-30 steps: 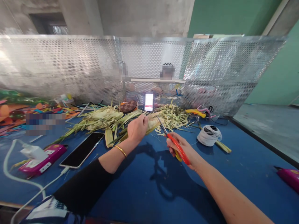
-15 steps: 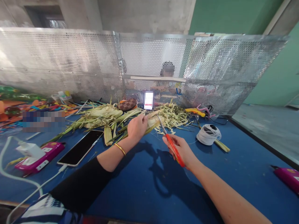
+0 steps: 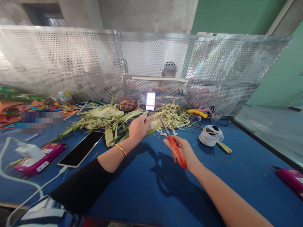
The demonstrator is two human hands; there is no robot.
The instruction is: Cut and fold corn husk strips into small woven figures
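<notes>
My left hand (image 3: 139,127) is closed around a pale green corn husk (image 3: 155,124), whose free end sticks out to the right of my fist. In my right hand (image 3: 181,149) is a pair of red-handled scissors (image 3: 175,147), with the blades at the husk's cut end. The blades look nearly together. Behind my right hand lies a heap of thin cut husk strips (image 3: 176,117). Whole husks (image 3: 101,117) are piled to the left of my left hand.
On the blue table (image 3: 142,189) lie a phone (image 3: 82,149) on a cable, a magenta power strip (image 3: 39,159) and a white spool of string (image 3: 210,136). A lit phone (image 3: 150,101) stands near the perforated metal screen (image 3: 90,63). Behind the screen sits a person (image 3: 169,71).
The scissors have tilted steeper and my right hand has shifted slightly left. My left hand keeps its hold on the husk. The view has moved a little.
</notes>
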